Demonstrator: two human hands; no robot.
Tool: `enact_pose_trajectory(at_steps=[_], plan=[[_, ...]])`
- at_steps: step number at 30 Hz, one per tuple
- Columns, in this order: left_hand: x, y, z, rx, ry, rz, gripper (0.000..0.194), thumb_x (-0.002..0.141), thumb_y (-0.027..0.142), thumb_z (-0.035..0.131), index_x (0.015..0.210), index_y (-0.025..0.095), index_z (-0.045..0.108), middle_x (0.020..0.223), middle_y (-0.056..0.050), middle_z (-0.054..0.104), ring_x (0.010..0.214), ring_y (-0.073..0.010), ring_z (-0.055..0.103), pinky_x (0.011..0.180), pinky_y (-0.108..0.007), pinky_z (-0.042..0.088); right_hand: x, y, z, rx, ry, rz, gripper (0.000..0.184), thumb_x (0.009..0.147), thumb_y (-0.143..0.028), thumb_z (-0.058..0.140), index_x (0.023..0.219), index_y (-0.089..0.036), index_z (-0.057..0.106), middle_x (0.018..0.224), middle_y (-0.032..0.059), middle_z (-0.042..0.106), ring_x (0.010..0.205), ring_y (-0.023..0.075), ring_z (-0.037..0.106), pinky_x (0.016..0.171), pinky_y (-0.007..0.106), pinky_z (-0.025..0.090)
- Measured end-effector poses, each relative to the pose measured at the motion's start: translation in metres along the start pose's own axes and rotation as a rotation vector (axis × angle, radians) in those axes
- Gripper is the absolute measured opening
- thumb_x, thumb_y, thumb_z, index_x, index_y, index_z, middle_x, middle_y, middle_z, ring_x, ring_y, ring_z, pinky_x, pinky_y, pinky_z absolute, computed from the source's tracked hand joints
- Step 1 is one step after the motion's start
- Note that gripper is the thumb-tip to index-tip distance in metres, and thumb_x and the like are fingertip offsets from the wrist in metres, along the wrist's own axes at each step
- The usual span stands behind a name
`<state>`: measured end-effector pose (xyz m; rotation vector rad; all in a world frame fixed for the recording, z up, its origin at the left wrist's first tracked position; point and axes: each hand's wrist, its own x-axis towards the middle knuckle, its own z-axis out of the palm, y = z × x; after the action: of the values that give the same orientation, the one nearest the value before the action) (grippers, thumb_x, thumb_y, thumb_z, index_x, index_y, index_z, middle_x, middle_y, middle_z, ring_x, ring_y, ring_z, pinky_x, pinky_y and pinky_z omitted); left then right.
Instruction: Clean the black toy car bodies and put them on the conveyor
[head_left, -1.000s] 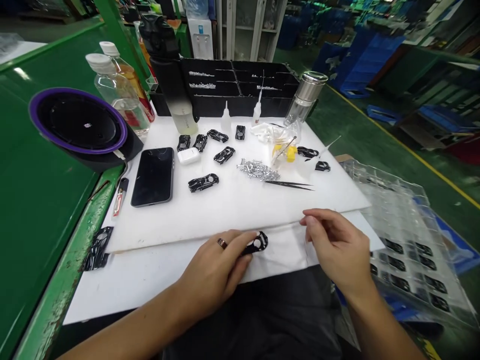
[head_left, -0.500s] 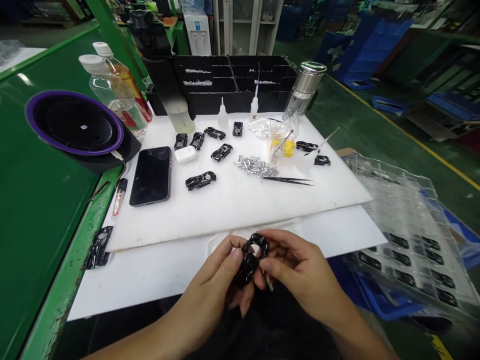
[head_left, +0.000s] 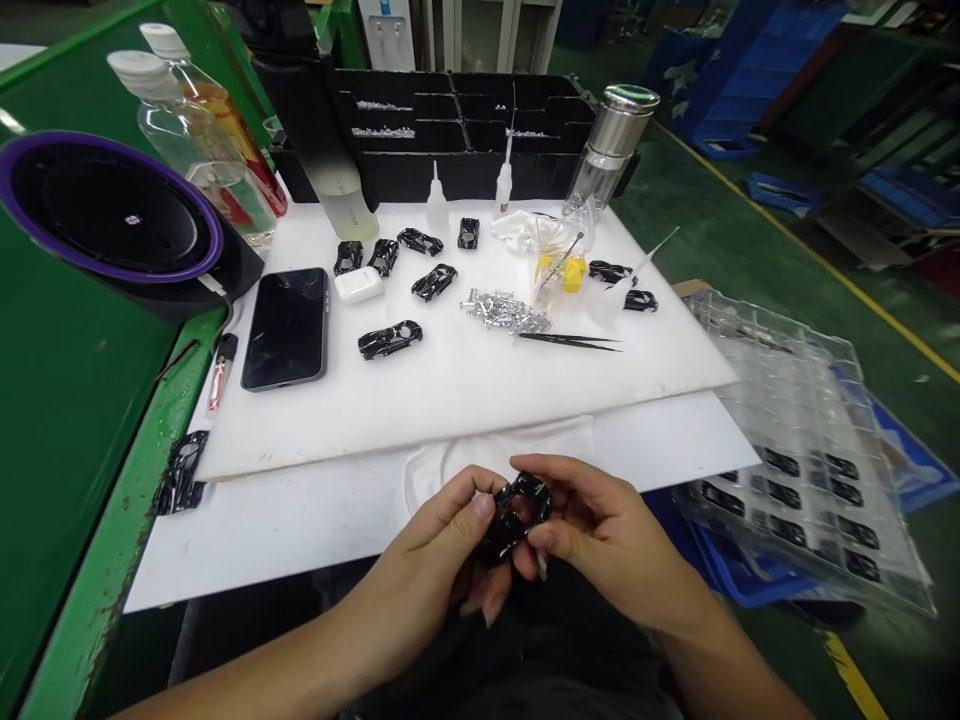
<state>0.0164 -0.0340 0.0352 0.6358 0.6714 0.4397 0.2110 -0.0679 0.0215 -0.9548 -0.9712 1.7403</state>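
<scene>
A glossy black toy car body [head_left: 511, 520] with an opening in its roof is held between both hands, in front of the white board's near edge. My left hand [head_left: 442, 545] grips its left end, thumb on top and fingers curled beneath. On the other end, my right hand [head_left: 600, 535] pinches the shell between thumb and fingers. Part of the underside is hidden by the fingers. Beyond, a pile of small silvery parts [head_left: 504, 312] lies on the board near black tweezers [head_left: 571, 341], and another car body [head_left: 390, 340] rests to their left.
A phone [head_left: 286, 328], a white case [head_left: 358, 285] and small dropper bottles [head_left: 504, 185] stand on the foam board [head_left: 465, 400]. A black compartment rack [head_left: 465, 140] lines the back, a steel-lidded flask [head_left: 611, 150] beside it. At right lies a clear tray [head_left: 795, 400] of car bodies; a fan [head_left: 112, 210] is at left.
The held car body has turned somewhat, its roof opening now tilted more to the right. Both hands keep their hold. The whole view has shifted, with the table contents higher and further left.
</scene>
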Motion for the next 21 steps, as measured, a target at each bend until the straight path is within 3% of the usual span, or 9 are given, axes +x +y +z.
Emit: enact_pose_trajectory(at_steps=[4,7,12,15,18,21], plan=[[-0.006,0.002,0.004,0.207,0.065,0.037,0.029,0.106,0.046,0.043,0.107,0.021,0.057,0.082,-0.001,0.067,0.06,-0.009,0.057,0.06,-0.024,0.042,-0.002,-0.002,0.001,-0.018,0.022,0.033,0.039,0.088,-0.021,0.077,0.124,-0.03,0.066,0.091,-0.001,0.068,0.073,0.0088,0.069,0.066,0.019,0.058],[-0.014,0.003,0.005,0.46,0.142,0.158,0.027,0.105,0.047,0.044,0.118,0.027,0.058,0.094,-0.001,0.069,0.073,-0.0127,0.062,0.071,-0.027,0.05,-0.002,-0.004,0.003,-0.015,0.045,0.035,0.037,0.086,-0.023,0.078,0.121,-0.029,0.067,0.092,-0.0013,0.067,0.069,0.0073,0.066,0.066,0.019,0.058],[-0.023,-0.006,-0.002,0.912,0.284,0.367,0.042,0.094,0.035,0.067,0.133,0.04,0.053,0.119,0.0,0.069,0.104,-0.02,0.068,0.085,-0.029,0.054,-0.002,-0.003,0.009,-0.041,0.067,0.037,0.038,0.083,-0.023,0.081,0.118,-0.027,0.068,0.093,-0.0004,0.068,0.072,0.0098,0.067,0.066,0.021,0.059],[-0.028,-0.01,-0.006,1.072,0.359,0.437,0.043,0.092,0.031,0.068,0.132,0.039,0.055,0.118,0.0,0.072,0.102,-0.0215,0.071,0.082,-0.03,0.056,0.002,0.0,0.015,-0.063,0.061,0.032,0.04,0.082,-0.021,0.081,0.119,-0.029,0.069,0.092,-0.0011,0.068,0.072,0.0094,0.068,0.065,0.02,0.059],[-0.042,-0.006,-0.012,1.128,0.516,0.462,0.041,0.09,0.036,0.07,0.13,0.036,0.059,0.116,-0.002,0.074,0.1,-0.0238,0.072,0.078,-0.03,0.056,0.004,0.0,0.019,-0.158,0.065,-0.021,0.039,0.084,-0.025,0.08,0.121,-0.03,0.068,0.09,-0.0009,0.07,0.067,0.0092,0.068,0.065,0.02,0.06],[-0.068,0.006,-0.028,1.154,0.784,0.412,0.038,0.087,0.041,0.072,0.123,0.031,0.064,0.109,-0.003,0.076,0.088,-0.0232,0.072,0.066,-0.028,0.054,-0.003,-0.004,0.007,-0.381,0.173,-0.137,0.028,0.087,-0.03,0.077,0.114,-0.028,0.071,0.086,0.0007,0.073,0.063,0.0114,0.068,0.062,0.021,0.06]])
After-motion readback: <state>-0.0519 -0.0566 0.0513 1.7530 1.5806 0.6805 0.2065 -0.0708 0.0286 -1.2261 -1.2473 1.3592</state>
